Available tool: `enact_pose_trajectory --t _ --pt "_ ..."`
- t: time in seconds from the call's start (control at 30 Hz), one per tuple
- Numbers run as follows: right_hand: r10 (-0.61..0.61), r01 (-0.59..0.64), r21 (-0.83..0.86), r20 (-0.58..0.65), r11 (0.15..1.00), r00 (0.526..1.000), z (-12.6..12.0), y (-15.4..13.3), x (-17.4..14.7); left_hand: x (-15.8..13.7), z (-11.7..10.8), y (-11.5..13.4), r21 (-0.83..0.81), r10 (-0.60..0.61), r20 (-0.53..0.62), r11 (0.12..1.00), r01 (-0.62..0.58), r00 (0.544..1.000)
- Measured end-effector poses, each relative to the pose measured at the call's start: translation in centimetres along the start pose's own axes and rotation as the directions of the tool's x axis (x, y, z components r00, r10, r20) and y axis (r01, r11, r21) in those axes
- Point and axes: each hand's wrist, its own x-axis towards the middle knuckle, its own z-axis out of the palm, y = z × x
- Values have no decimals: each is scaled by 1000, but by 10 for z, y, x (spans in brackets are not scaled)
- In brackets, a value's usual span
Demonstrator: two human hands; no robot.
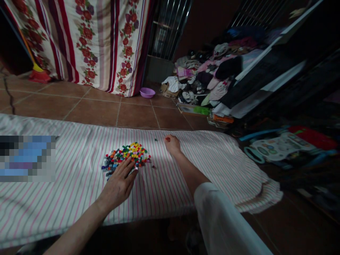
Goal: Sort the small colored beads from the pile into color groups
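Observation:
A heap of small coloured blocks (134, 150) lies on a striped cloth (79, 191). My left hand (119, 179) rests on the near side of the heap, its fingers stretched out over the blocks. By its thumb tip is a pale block (136, 168). To the right of the heap, my right hand (173, 144) is closed just above the cloth. Something small and reddish shows at its fingertips, too small to name for certain. A single green block (156, 139) lies left of that hand, and a dark block (153, 166) lies apart from the heap.
A blurred-out object (26, 159) is at the cloth's left end. Beyond are a tiled floor (101, 104), a flowered curtain (106, 46), a purple basin (147, 92), a red broom (39, 75) and piled clothes (207, 74). A colourful plastic item (281, 145) stands at right.

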Motion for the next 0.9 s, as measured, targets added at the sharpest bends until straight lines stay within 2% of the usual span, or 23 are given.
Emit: enact_pose_trajectory --t 0.3,0.5,0.6,0.67,0.77,0.9 --pt "12 -12 72 -4 997 1000 0 2 -4 6 -6 2 -26 30 -59 999 -32 998" --pt "45 -35 223 -40 974 998 -7 3 -6 7 -6 1 -16 34 -138 999 -36 990" --pt "26 -3 282 -79 959 997 -15 -4 -13 9 -9 3 -5 7 -131 1000 -8 991" --pt "-23 46 316 -75 948 997 -20 -16 -22 11 -14 4 -7 -20 -118 1000 19 993" --pt "-169 156 355 8 922 986 -22 -40 -40 12 -20 2 23 -54 -106 998 57 993" --pt "-402 320 384 155 866 902 -16 -77 -67 9 -26 -4 47 -80 -123 995 86 989"
